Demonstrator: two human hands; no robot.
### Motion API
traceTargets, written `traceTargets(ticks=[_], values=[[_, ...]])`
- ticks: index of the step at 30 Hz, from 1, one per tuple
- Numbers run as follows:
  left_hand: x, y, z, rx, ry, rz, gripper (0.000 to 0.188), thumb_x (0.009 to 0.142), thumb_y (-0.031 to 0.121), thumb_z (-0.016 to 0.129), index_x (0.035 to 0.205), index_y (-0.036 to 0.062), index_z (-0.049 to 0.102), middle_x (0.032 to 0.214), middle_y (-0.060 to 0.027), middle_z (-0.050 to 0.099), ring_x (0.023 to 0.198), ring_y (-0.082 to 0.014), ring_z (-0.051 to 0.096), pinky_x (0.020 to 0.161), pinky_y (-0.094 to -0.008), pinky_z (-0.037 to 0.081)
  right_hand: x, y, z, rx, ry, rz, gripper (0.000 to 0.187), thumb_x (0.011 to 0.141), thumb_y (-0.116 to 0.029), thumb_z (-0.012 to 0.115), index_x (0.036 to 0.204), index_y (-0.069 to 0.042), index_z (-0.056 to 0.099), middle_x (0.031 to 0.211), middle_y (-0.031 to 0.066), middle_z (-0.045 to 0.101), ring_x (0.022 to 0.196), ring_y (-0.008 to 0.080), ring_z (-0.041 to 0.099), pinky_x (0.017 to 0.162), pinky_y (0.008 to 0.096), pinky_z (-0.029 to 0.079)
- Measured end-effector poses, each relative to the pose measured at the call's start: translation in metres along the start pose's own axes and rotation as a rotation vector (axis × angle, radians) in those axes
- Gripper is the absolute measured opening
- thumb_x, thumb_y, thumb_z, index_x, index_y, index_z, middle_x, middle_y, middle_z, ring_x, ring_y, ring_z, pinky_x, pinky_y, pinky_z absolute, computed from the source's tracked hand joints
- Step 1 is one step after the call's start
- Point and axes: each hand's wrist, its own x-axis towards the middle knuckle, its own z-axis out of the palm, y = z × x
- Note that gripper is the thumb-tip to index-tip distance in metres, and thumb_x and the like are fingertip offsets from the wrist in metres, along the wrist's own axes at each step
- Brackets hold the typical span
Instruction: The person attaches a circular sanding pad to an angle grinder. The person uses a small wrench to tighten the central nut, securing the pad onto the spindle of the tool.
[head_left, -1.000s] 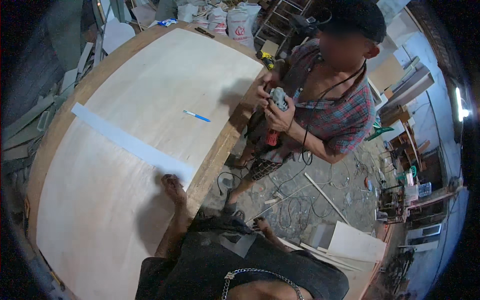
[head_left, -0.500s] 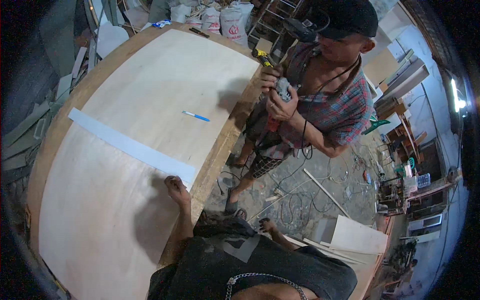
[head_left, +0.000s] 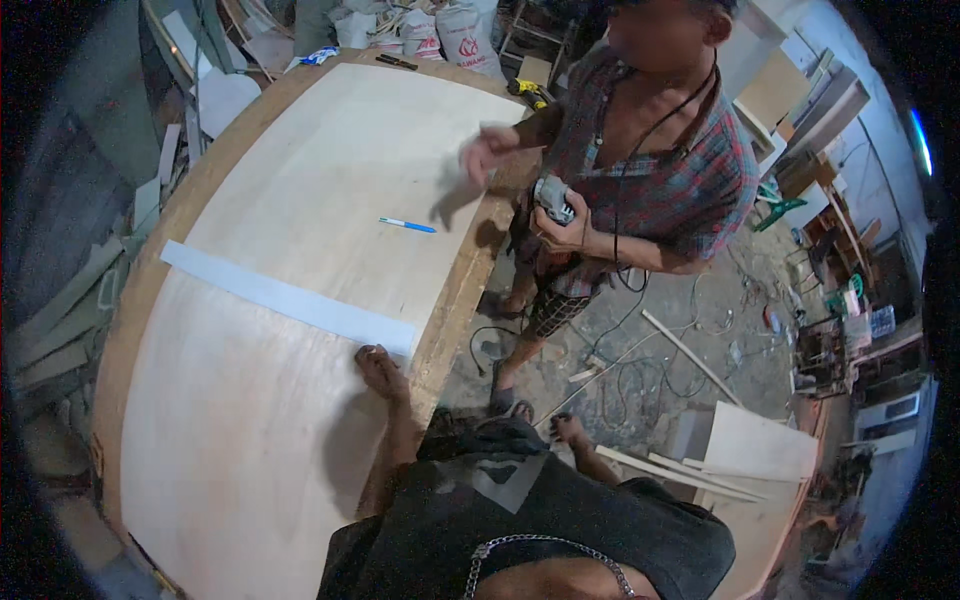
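Observation:
A pale plywood sheet covers a brown-edged table. Across it lies a long, flat whitish-blue strip. My left hand rests at the strip's near right end, fingers curled in; whatever they may hold is hidden. Low beside my body, over the floor, hangs my right hand, its fingers loosely bent and apart, with nothing seen in them. Beyond the strip a blue-and-white pen lies on the sheet. Across from me, a co-worker holds a grey-and-red power tool; their other hand, blurred, is over the sheet's edge.
A yellow-and-black tool sits at the table's far right corner. Cables and a long wood strip lie on the floor. Board offcuts are at my right. White sacks stand behind the table, scrap boards along the left.
The co-worker's one hand has left the power tool and swung out over the sheet. The whole view has shifted slightly. My left hand stays at the strip's end.

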Motion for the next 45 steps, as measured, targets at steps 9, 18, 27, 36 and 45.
traceTargets(ticks=[9, 18, 27, 36, 45], values=[[-0.009, -0.017, -0.018, -0.146, -0.073, -0.077, 0.032, 0.091, 0.028, 0.043, 0.071, 0.0031, 0.045, 0.059, -0.0021, 0.039, 0.05, -0.0103, 0.037, 0.047, -0.0263, 0.033, -0.006, -0.099, 0.051, -0.333, 0.217, -0.288, 0.025, 0.088, -0.026, 0.047, 0.094, -0.003, 0.055, 0.077, 0.0089, 0.06, 0.061, 0.0168, 0.06, 0.052, 0.0299, 0.048], [-0.043, 0.033, 0.021, -0.002, -0.62, 0.018, 0.029, 0.087, 0.028, 0.054, 0.08, 0.0008, 0.052, 0.067, -0.0046, 0.048, 0.06, -0.012, 0.043, 0.055, -0.0277, 0.039, -0.009, -0.128, 0.051, 0.095, 0.43, -0.41, 0.06, 0.075, -0.018, 0.061, 0.127, -0.003, 0.036, 0.1, 0.0108, 0.056, 0.089, 0.0184, 0.055, 0.071, 0.0321, 0.047], [-0.059, 0.125, 0.14, 0.04, -1.392, 0.686, 0.085, 0.062, 0.042, 0.074, 0.127, 0.0026, 0.036, 0.124, -0.0196, 0.041, 0.116, -0.0348, 0.039, 0.095, -0.0458, 0.032, -0.161, -0.212, 0.092, 0.0, 0.609, -0.721, 0.112, 0.059, -0.02, 0.081, 0.138, -0.016, 0.001, 0.131, 0.015, 0.027, 0.118, 0.0239, 0.038, 0.091, 0.0369, 0.041], [-0.128, 0.077, 0.222, -0.2, -2.122, 0.766, 0.041, 0.058, 0.016, 0.071, 0.094, 0.0041, 0.056, 0.088, -0.016, 0.058, 0.084, -0.0342, 0.055, 0.074, -0.0399, 0.044, -0.189, -0.225, 0.101, -0.242, 0.948, -0.621, 0.093, 0.049, -0.031, 0.082, 0.127, -0.01, 0.038, 0.13, 0.0153, 0.033, 0.118, 0.0353, 0.037, 0.095, 0.0409, 0.036], [-0.114, 0.132, 0.201, -0.335, -2.456, 0.395, 0.046, 0.057, 0.017, 0.074, 0.098, 0.0048, 0.056, 0.082, -0.0171, 0.062, 0.08, -0.0351, 0.06, 0.07, -0.0403, 0.047, -0.19, -0.223, 0.149, -0.284, 1.319, -0.443, 0.079, 0.057, -0.041, 0.076, 0.122, -0.007, 0.046, 0.128, 0.0152, 0.043, 0.117, 0.0308, 0.044, 0.094, 0.0347, 0.038]])
